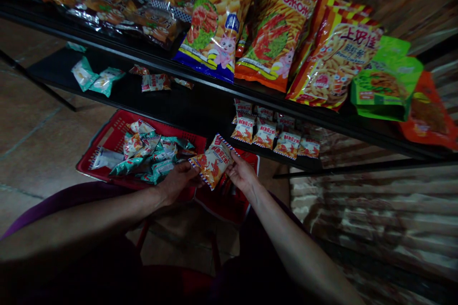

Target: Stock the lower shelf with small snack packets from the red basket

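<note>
A small white and orange snack bag [214,161] is held up between my two hands, above the edge of a red basket [103,136]. My left hand [182,178] pinches its lower left corner. On the bag's right edge, my right hand [242,171] has its fingers closed. Green snack bags [162,155] and several orange and white ones lie heaped in the basket. Matching small bags [265,132] stand in rows on the lower shelf, just beyond my right hand.
Large snack bags [214,24] line the upper shelf [143,59]. Small green bags [107,80] and brown-red packets [156,82] lie on the lower shelf's left side. A red container [222,205] sits below my hands. A corrugated wall [358,209] stands at right.
</note>
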Tool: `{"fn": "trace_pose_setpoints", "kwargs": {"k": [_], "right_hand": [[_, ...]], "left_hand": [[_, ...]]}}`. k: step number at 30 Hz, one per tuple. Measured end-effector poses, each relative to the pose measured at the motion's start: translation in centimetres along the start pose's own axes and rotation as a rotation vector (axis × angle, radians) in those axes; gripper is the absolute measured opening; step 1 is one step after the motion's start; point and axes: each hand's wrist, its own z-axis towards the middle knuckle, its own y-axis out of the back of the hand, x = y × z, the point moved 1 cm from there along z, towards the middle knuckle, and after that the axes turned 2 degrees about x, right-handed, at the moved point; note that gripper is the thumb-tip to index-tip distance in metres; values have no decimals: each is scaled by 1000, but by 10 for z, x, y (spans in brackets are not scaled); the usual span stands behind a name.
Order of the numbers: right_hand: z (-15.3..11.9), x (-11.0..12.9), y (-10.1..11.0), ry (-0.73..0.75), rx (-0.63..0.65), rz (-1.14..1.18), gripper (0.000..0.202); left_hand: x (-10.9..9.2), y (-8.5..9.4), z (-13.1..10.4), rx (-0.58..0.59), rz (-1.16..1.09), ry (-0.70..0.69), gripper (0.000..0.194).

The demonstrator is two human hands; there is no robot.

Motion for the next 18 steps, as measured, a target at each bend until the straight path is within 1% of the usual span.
{"fn": "trace_pose_setpoints", "kwargs": {"k": [3, 6, 9, 11, 14, 16, 18], "right_hand": [[2, -2, 1, -14, -26, -1, 13], [3, -3, 2, -38, -32, -2, 13], [4, -4, 2, -52, -19, 9, 15], [3, -3, 1, -50, 18, 25, 15], [-1, -3, -2, -31, 113, 63, 14], [-6, -4, -5, -41, 187, 76, 18], [-13, -7, -8, -80, 263, 65, 25]], "left_hand": [[-1, -1, 0, 16, -40, -5, 35], [-1, -2, 1, 38, -83, -20, 39], [0, -2, 1, 58, -80, -49, 42], [0, -1, 1, 47, -73, -62, 41], [0, 0, 0, 24, -72, -61, 37], [0, 0, -1, 24, -67, -59, 34], [-1, 0, 0, 18, -64, -69, 33]]}}
